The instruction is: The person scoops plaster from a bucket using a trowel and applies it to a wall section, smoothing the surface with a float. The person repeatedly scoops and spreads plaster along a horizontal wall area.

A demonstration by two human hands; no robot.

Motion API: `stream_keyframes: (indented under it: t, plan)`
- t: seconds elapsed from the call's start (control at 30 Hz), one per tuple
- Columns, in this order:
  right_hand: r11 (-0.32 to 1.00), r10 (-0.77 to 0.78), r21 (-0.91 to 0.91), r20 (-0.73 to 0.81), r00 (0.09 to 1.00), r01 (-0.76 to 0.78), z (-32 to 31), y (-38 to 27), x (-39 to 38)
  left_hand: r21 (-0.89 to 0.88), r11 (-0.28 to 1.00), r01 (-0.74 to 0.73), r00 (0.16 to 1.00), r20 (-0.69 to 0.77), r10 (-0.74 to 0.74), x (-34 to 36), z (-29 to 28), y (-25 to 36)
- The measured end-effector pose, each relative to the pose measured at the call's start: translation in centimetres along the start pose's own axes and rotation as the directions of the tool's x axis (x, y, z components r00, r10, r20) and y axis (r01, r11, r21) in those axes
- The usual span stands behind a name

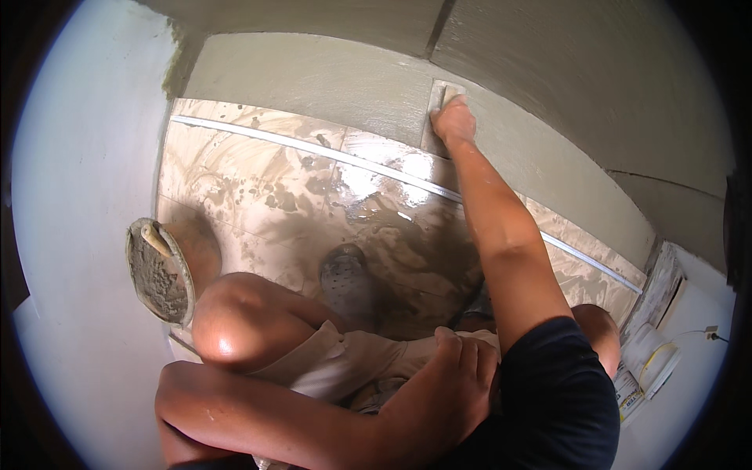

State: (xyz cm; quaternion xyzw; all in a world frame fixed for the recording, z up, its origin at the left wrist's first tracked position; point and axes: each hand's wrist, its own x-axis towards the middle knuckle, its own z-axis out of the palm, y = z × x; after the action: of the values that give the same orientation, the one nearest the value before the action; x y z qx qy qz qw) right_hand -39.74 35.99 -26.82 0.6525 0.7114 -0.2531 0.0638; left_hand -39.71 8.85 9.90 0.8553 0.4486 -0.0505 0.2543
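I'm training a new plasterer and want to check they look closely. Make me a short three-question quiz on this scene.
1. Multiple choice: what does the person's right hand hold?
A) a paint brush
B) a flat trowel
C) a sponge

2. True or false: the bucket of grey mix is on the person's right.

3. Fill in the blank: a long, thin, pale strip lies across the smeared, tiled ____.

Key:
1. B
2. False; it is on the person's left.
3. floor
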Motion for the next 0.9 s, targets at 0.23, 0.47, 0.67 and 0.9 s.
stream_keyframes:
  t: [0.23, 0.47, 0.67, 0.9]
  plan:
    - [0.999, 0.04, -0.01, -0.038, 0.998, -0.041, -2.5, 8.2, 0.4, -0.077, 0.997, 0.006, 1.0, 0.03, -0.004, 2.7, 0.4, 0.3]
    - [0.995, 0.096, 0.006, -0.114, 0.989, -0.095, -4.7, 16.5, 1.1, -0.069, 0.997, -0.015, 0.983, -0.183, 0.002, 5.3, 1.2, 1.2]
    - [0.973, 0.229, 0.057, -0.2, 0.953, -0.222, -6.6, 26.6, 3.0, -0.047, 0.998, 0.033, 0.999, 0.037, -0.032, 6.2, -0.6, 1.7]
    - [0.991, 0.056, 0.13, -0.234, 0.971, -0.026, -4.1, 24.0, 3.5, 0.003, 0.999, 0.04, 0.996, 0.085, -0.04, 5.7, -1.0, 0.9]
